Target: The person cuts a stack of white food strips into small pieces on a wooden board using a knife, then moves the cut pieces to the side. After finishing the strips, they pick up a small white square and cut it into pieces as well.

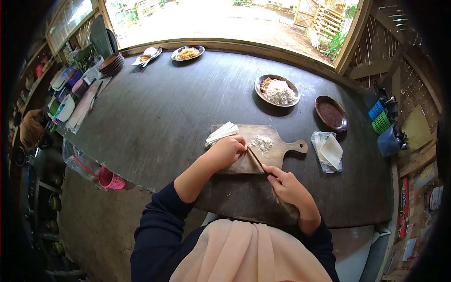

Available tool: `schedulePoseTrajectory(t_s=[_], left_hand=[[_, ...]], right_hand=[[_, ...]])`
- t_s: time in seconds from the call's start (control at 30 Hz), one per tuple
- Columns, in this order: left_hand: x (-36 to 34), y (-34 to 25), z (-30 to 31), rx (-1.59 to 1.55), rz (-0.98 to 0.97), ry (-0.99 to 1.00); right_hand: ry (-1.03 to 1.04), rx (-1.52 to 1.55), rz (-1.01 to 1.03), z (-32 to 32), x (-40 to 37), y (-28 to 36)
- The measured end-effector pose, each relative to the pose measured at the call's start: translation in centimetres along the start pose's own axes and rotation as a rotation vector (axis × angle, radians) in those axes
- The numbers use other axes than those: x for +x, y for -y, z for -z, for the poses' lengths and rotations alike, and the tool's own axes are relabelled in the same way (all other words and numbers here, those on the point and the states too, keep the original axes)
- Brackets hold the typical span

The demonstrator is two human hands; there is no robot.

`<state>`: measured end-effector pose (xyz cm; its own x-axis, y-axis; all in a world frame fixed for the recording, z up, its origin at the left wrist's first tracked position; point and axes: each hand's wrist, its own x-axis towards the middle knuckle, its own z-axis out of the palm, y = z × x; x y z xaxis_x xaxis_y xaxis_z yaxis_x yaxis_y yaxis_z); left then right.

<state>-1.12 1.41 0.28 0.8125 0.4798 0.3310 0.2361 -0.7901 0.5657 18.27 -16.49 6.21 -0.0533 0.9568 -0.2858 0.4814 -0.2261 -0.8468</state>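
Note:
My left hand (231, 151) rests over the wooden cutting board (275, 136), its fingers pressed together close to the knife's tip. What those fingers pinch is hidden. Long white strips (222, 133) lie stacked on the board's left side, just beyond this hand. My right hand (287, 188) is closed around the handle of a knife (256, 158), whose dark blade slants over the board towards my left fingertips. Beside the blade, a small heap of thin white shreds (262, 144) sits on the board.
Right of the board are a plastic packet with white sheets (330, 151) and a brown dish (331, 113). Further back stands a plate of white shreds and reddish food (278, 91). Two food plates (188, 53) (146, 56) and stacked brown plates (111, 64) stand far left. Utensil baskets (381, 122) line the right.

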Motion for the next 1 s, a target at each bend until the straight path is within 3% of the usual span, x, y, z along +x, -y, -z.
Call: schedulePoseTrajectory(t_s=[0.4, 0.6, 1.0], left_hand=[[0.3, -0.3, -0.1, 0.003, 0.005, 0.01], [0.1, 0.0, -0.1, 0.008, 0.023, 0.001], [-0.1, -0.1, 0.0, -0.007, 0.015, -0.007]], right_hand=[[-0.04, 0.03, 0.031, -0.6, 0.7, -0.3], [0.045, 0.01, -0.04, 1.0, -0.4, -0.3], [-0.032, 0.02, -0.002, 0.0, 0.0, -0.3]])
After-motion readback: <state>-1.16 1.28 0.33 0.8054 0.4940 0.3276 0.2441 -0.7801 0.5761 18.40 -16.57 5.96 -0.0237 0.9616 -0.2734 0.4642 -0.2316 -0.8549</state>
